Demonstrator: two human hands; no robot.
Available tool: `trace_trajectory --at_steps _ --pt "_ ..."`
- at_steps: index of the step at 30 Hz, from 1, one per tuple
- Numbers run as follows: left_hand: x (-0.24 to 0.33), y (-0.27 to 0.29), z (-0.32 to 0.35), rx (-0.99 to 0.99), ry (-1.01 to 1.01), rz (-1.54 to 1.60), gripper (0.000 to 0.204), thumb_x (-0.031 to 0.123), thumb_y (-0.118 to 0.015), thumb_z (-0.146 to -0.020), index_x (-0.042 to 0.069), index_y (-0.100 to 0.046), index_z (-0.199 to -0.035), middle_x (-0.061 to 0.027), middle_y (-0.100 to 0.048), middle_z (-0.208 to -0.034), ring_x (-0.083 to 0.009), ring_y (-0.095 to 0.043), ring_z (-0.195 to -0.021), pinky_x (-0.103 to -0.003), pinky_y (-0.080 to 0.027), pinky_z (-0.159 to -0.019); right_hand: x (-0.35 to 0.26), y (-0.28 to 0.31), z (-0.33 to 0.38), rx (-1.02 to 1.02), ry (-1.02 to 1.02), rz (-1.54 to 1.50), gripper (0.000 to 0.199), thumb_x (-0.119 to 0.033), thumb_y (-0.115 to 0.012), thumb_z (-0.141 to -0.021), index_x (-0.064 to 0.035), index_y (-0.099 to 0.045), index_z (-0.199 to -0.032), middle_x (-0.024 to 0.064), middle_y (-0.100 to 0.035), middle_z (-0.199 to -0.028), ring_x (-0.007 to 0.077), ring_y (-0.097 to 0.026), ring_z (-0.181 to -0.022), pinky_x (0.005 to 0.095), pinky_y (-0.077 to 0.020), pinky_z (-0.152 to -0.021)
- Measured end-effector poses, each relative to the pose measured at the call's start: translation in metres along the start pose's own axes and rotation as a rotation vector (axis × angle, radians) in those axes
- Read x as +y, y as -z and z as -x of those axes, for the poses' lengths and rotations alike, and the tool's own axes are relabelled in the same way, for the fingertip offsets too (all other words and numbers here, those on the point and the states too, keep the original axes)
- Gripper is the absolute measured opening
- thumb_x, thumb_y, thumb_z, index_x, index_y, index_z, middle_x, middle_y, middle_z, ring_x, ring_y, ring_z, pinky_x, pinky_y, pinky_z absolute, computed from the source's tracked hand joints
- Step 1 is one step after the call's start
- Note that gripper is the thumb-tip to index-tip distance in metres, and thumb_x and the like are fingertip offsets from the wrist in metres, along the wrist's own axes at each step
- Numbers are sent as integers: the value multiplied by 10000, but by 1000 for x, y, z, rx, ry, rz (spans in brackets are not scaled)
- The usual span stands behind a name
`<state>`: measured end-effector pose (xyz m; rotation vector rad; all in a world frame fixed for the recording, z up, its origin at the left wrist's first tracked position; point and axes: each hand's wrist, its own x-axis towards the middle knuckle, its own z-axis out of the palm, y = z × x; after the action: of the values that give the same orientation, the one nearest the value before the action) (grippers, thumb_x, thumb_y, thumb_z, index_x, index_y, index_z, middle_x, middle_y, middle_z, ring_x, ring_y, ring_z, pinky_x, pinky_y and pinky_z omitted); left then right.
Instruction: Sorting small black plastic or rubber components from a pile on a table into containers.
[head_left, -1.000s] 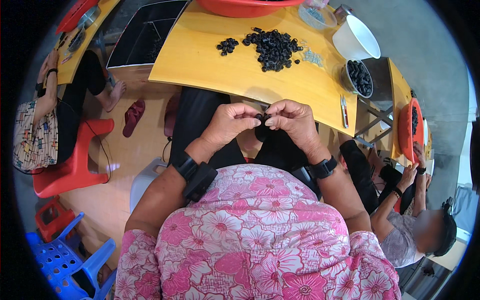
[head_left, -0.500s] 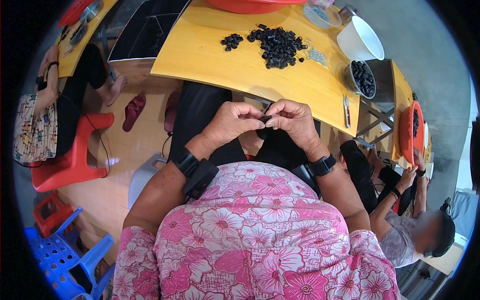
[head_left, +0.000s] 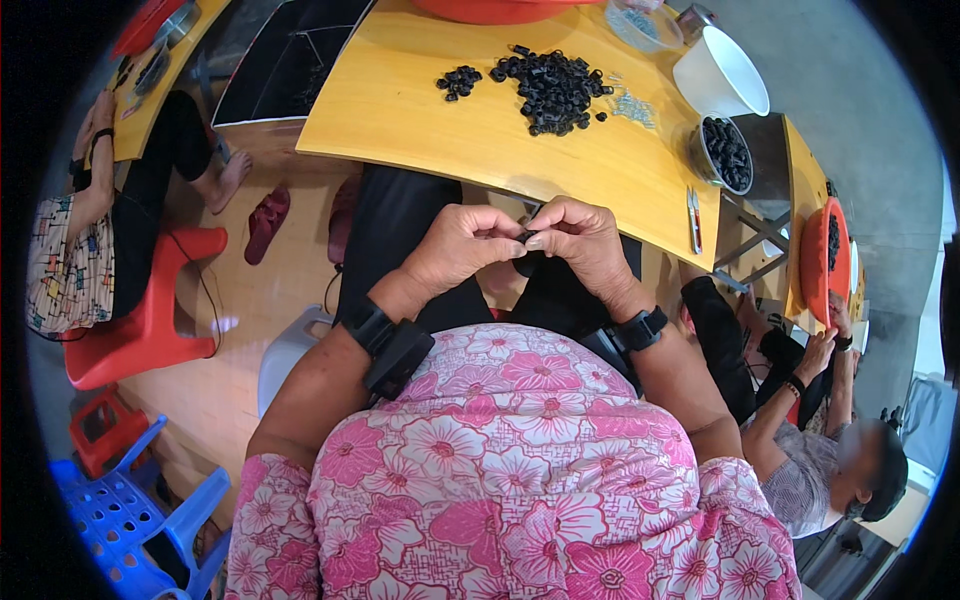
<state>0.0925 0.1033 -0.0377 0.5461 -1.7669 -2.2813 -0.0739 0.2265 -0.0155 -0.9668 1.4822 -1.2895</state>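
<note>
Over my lap, just off the table's near edge, both hands meet at one small black part. My left hand pinches it between thumb and fingertips. From the other side my right hand grips it the same way, and the fingertips cover most of it. Beyond them on the yellow table lies a large pile of small black parts. A smaller pile of the same parts sits to its left, and thin silvery pins are scattered to its right.
A clear tub of black pieces and a white bowl stand on the right. A red-handled tool lies near the table's right edge. Another person works at the right beside a red basin; a second person sits left.
My hands stay together over my lap, and the fingertips have shifted slightly around the small black part. The view has moved a little; the piles look the same.
</note>
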Motion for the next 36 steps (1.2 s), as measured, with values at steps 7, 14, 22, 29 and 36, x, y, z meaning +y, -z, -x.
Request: trace_trajectory --at_steps 7,14,22,29,36 --pt "-9 1 -2 37 10 90 116 33 -694 -829 -7 -673 -936 2 -650 -836 -51 -582 -763 -196 -479 -690 -7 -12 5 129 158 178 87 -37 -695 -830 -9 -705 -911 38 -662 -791 86 -600 -675 226 -494 -611" --pt "-11 1 -2 63 9 77 94 45 -677 -850 -9 -668 -926 -1 -642 -815 -57 -582 -748 -202 -481 -690 -10 -18 4 172 255 403 120 -31 -697 -808 -22 -704 -927 67 -643 -769 122 -607 -627 239 -489 -591" --pt "-12 -1 -3 125 -36 123 91 59 -692 -837 -16 -676 -885 -12 -645 -746 -63 -595 -699 -203 -485 -641 -4 -20 3 175 393 508 232 30 -660 -783 -40 -693 -1001 102 -653 -838 209 -628 -730 285 -506 -655" --pt "-14 2 -3 121 -2 156 106 88 -689 -849 -11 -676 -884 -16 -648 -765 -72 -598 -717 -206 -484 -658 -16 -26 7 112 333 506 322 8 -689 -759 -40 -664 -1076 93 -610 -892 176 -618 -724 275 -502 -644" --pt "-11 0 -4 125 48 208 102 116 -658 -886 29 -666 -938 8 -618 -806 -63 -554 -745 -203 -445 -667 -8 -28 2 145 384 618 382 -14 -712 -750 -61 -635 -1121 91 -586 -921 175 -618 -747 272 -528 -662"
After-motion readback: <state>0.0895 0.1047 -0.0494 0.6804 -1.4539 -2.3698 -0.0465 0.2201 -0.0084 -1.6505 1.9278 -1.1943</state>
